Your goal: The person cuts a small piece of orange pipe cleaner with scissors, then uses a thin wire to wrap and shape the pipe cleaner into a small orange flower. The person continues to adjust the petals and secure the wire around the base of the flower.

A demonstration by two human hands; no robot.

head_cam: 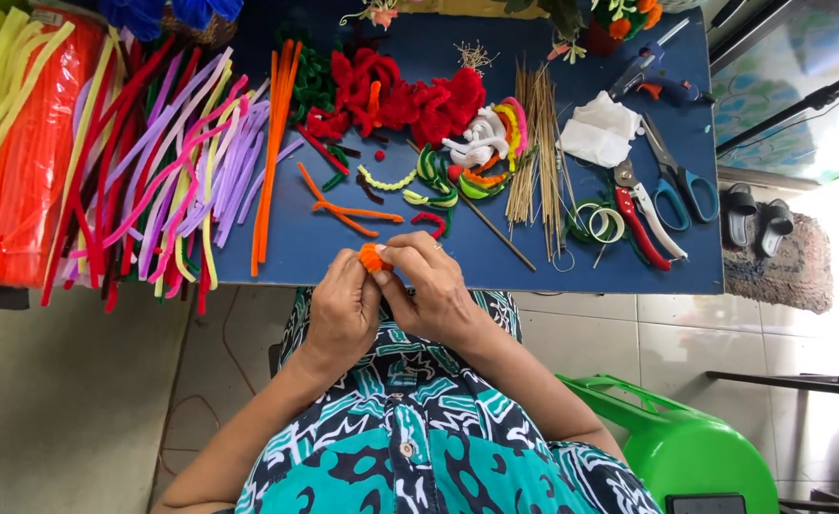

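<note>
Pinching a small orange pipe-cleaner coil (371, 257) between the fingertips of both hands, a person in a teal, black and white patterned garment (419, 438) works at the near edge of a blue table (686, 266). Left hand (341, 312) and right hand (431, 290) meet over the coil, fingers closed on it from either side, just above the table's front rim. Loose orange pipe-cleaner pieces (343, 207) lie just beyond the hands. A pile of long pipe cleaners (167, 162) in purple, pink, yellow and red fans out at the left, beside packs of orange and yellow ones (15, 143). Red fuzzy flower shapes (396, 95) sit farther back, near a bundle of thin wooden sticks (537, 152). At the right lie blue-handled scissors (679, 181), red-handled pliers (640, 214), a glue gun (653, 81) and a white cloth (599, 131). A green plastic stool (696, 447) stands on the tiled floor.
</note>
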